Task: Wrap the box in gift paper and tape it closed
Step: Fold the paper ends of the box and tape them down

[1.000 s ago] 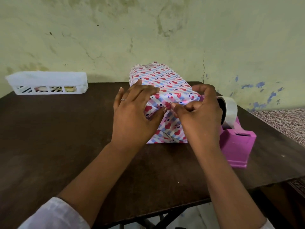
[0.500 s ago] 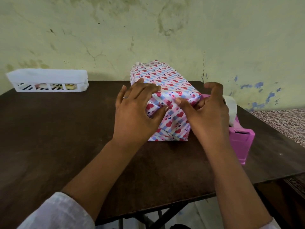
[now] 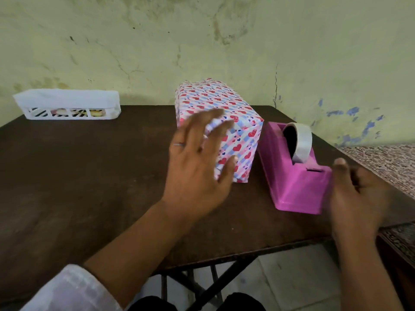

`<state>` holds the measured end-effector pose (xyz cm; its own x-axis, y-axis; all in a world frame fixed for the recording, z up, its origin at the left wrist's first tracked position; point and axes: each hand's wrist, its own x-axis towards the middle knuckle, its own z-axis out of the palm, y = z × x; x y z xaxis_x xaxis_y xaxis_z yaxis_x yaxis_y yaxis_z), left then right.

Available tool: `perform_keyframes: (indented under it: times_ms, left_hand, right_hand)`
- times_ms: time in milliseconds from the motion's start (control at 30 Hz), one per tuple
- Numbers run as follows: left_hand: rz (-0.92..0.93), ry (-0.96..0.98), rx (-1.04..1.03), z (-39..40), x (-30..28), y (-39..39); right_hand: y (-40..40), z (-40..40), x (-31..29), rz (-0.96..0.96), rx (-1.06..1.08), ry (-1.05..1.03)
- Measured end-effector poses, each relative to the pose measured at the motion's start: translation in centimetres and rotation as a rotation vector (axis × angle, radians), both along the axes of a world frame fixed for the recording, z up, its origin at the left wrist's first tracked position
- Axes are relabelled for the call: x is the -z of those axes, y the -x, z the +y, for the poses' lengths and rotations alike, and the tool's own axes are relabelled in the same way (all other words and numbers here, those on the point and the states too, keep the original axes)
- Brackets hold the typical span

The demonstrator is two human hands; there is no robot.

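- A white slotted basket (image 3: 67,104) stands at the far left of the dark counter (image 3: 89,176), against the stained wall; small things show through its slots, too small to name.
- The left hand (image 3: 197,167) hovers blurred in front of the near left corner of the box; its grip is loose, fingers spread, holding nothing, with a ring on one finger.
- The box (image 3: 224,113), fully covered in heart-printed gift paper, stands mid-counter with its far end near the wall and its folded near end facing the camera.
- A pink tape dispenser (image 3: 294,173) sits just beside the box on its right, carrying a roll of tape (image 3: 303,140).
- The right hand (image 3: 359,198), blurred, is at the dispenser's near right end, fingers apart and its grip unclosed; whether it touches the dispenser cannot be told.
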<state>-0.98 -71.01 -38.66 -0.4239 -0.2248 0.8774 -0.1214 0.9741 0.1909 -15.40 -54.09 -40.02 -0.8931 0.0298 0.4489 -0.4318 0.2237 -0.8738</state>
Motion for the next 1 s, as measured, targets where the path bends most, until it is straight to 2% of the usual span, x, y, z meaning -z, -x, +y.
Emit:
perform_keyframes:
  times_ms: [33,100,167,200,333,533,833,1000]
  left_hand:
    - [-0.049,-0.036,0.099,1.6,-0.1,0.3]
    - [-0.264,-0.178,0.220,4.8,0.1,1.3]
    - [-0.424,-0.325,0.214,6.7,1.1,2.8]
    - [-0.444,-0.376,0.208,7.3,1.6,3.6]
    - [-0.348,-0.548,0.244,8.5,2.6,5.6]
    - [-0.243,-0.496,0.194,8.1,3.5,6.4]
    - [-0.282,-0.473,0.145,8.4,3.7,6.7]
    - [-0.263,-0.490,0.147,8.7,3.5,6.5]
  right_hand:
    - [0.0,-0.1,-0.1,-0.112,-0.085,0.055]
    - [0.2,-0.4,-0.3,-0.290,-0.231,0.142]
    - [0.3,-0.6,-1.0,-0.376,-0.334,0.164]
    - [0.6,-0.3,-1.3,-0.400,-0.365,0.171]
    - [1.2,0.6,-2.1,-0.426,-0.506,0.317]
    - [0.8,-0.7,-3.0,-0.363,-0.468,0.584]
    - [-0.6,-0.2,-2.3,-0.234,-0.311,0.529]
    - [-1.3,0.3,-0.5,-0.291,-0.245,0.487]
